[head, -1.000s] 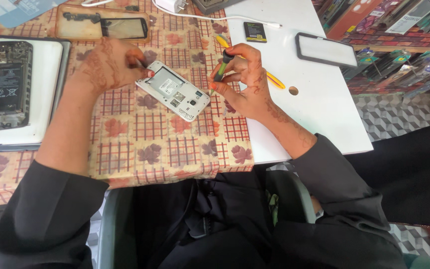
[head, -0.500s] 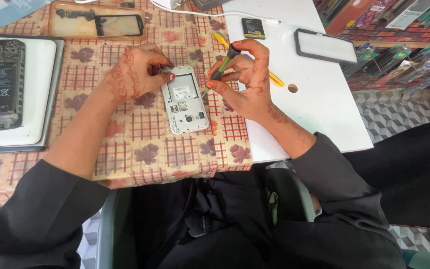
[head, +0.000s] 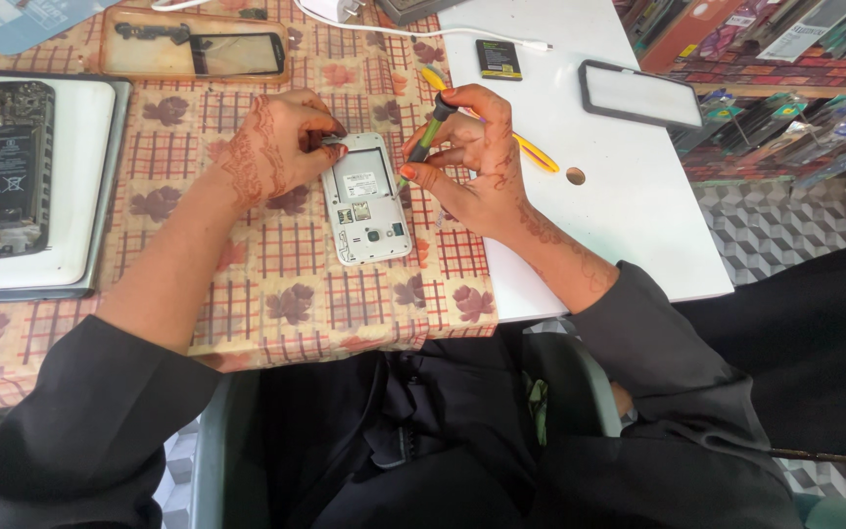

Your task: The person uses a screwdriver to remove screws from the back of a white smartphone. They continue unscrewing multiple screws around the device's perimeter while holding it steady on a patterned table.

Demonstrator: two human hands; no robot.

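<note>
Nearest the camera, the person's dark sleeves run up from the bottom edge toward a worktop (head: pixel 247 323) covered with a checked cloth printed with leaves. Just beyond the cloth's near edge lies an opened white phone (head: pixel 366 198), back cover off, lying flat on the cloth with its inner parts facing up and its length running away from the person.

The left hand (head: pixel 281 147) rests on the cloth at the phone's far left corner; its fingers are curled together and the fingertips (head: pixel 333 147) press on that top edge, pinching or steadying the corner. The right hand (head: pixel 472 157) sits just to the right of the phone, fingers closed around a thin green-handled screwdriver (head: pixel 423 142), held tilted with its tip down at the phone's right edge. Whether the tip touches a screw is too small to tell.

Under the right hand, a yellow tool (head: pixel 531 152) lies on the white board (head: pixel 629 216) that adjoins the cloth. Farther out on that board lie a flat dark-framed screen panel (head: pixel 638 95) and a small black battery (head: pixel 498 59), with a white cable (head: pixel 423 34) running past it.

To the left, well apart from the hands, an opened tablet (head: pixel 12 176) lies with its insides showing. At the far edge of the cloth sits a clear brownish case with a phone screen (head: pixel 193 49) in it.
</note>
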